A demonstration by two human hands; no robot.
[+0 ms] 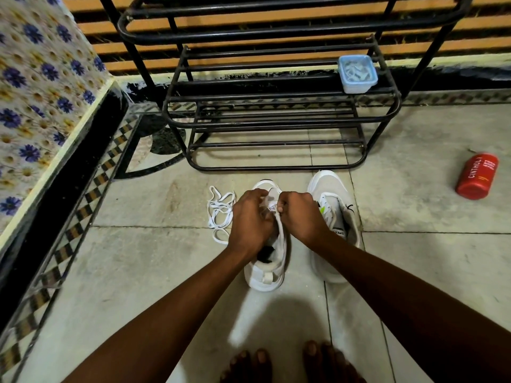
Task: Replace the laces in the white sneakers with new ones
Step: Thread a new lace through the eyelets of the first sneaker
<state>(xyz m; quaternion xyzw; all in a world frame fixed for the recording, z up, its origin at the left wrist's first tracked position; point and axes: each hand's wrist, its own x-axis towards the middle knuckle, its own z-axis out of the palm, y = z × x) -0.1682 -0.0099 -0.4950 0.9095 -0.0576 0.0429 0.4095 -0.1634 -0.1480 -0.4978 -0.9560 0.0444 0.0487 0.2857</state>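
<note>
Two white sneakers stand side by side on the tiled floor. Over the left sneaker (266,275) both my hands work at its lacing area. My left hand (250,219) grips the shoe's upper from the left side. My right hand (300,214) pinches a white lace (279,225) that hangs down along the shoe's opening. The right sneaker (331,200) stands untouched, with its lace still in the eyelets. A loose white lace (219,211) lies in a tangle on the floor just left of my left hand.
A black metal shoe rack (276,106) stands right behind the sneakers, with a pale blue lidded box (357,74) on a shelf. A red bottle (477,176) lies on the floor at right. A flower-patterned ledge (41,92) runs along the left. My bare toes (290,363) show at the bottom.
</note>
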